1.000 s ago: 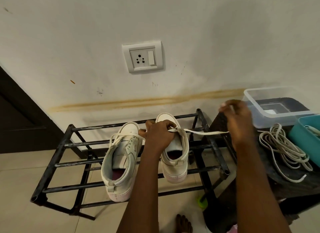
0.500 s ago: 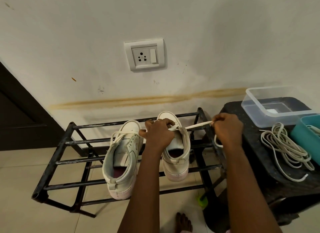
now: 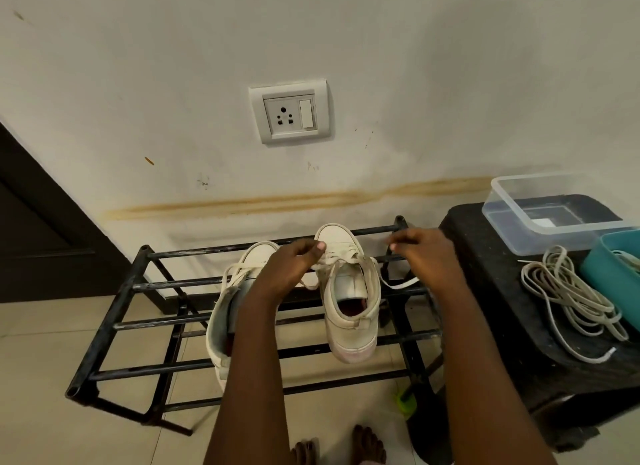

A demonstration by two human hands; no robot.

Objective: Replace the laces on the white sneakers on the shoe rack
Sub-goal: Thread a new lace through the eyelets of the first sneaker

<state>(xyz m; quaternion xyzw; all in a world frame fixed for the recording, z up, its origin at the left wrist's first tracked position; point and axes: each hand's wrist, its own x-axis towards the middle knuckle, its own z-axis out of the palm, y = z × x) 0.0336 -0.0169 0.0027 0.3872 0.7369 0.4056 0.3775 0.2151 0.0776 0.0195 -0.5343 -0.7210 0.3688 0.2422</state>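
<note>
Head view. At frame centre, against a stained wall, a black shoe rack (image 3: pixel 149 322) bearing two white sneakers on its top bars, toes toward the wall. Centre sneaker (image 3: pixel 351 336) partly laced, heel hanging over a bar toward the camera. Second sneaker (image 3: pixel 256 253) just left of it, half hidden behind the left forearm. Left hand (image 3: pixel 291 270) over the centre sneaker's front, fingers curled, thumb and fingertips pinching the lace (image 3: pixel 403 284) at the eyelets. Right hand (image 3: pixel 427 257) just right of that sneaker, fingers curled downward; grasp impossible to tell. Slack lace end beneath it, across a rack bar. At right of frame, a black stool (image 3: pixel 491 291) carrying a bundle of spare laces (image 3: pixel 571 291), a clear tub (image 3: pixel 540 236) and a teal container (image 3: pixel 609 274). Wall socket (image 3: pixel 289 113) above centre.
</note>
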